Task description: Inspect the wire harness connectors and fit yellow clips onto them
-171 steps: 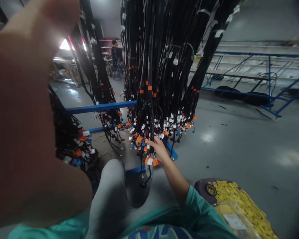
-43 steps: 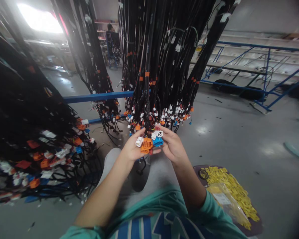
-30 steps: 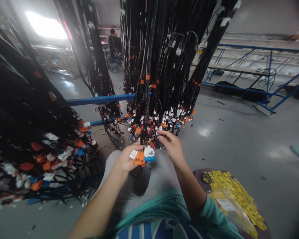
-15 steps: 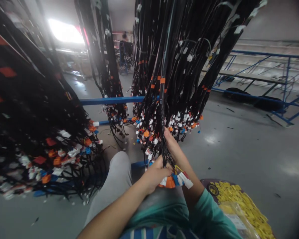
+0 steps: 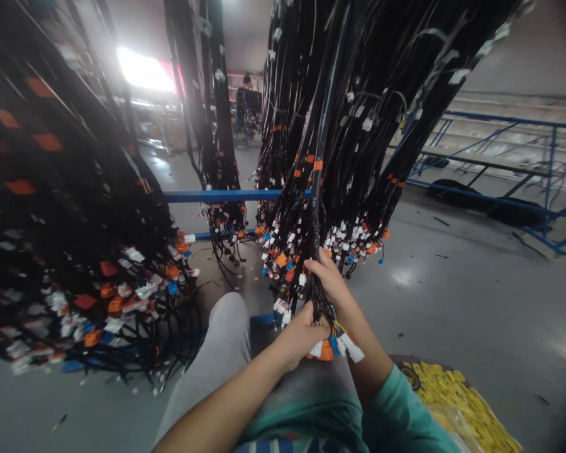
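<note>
Close to its lower end, a black wire harness [image 5: 317, 217] with an orange tape band is gripped by my left hand [image 5: 302, 336], fingers wrapped round its branches. White, orange and blue connectors [image 5: 332, 348] fan out just below that hand, above my lap. Higher up, my right hand [image 5: 331, 281] closes round the same harness, its thumb lying across the front. Its other fingers are mostly hidden behind the wires. The harness hangs from above, in front of many similar hanging harnesses [image 5: 358, 157].
Another thick mass of harnesses [image 5: 75, 207] hangs at left. A blue rail [image 5: 221, 196] runs between the bundles. Yellow pieces [image 5: 448, 396] lie on a round surface at lower right, beside a clear plastic bag. A blue frame rack [image 5: 549, 170] stands at far right.
My right thumb has come across the front of the harness; before, it lay along its side. My left hand keeps its hold. The whole view has shifted slightly.
</note>
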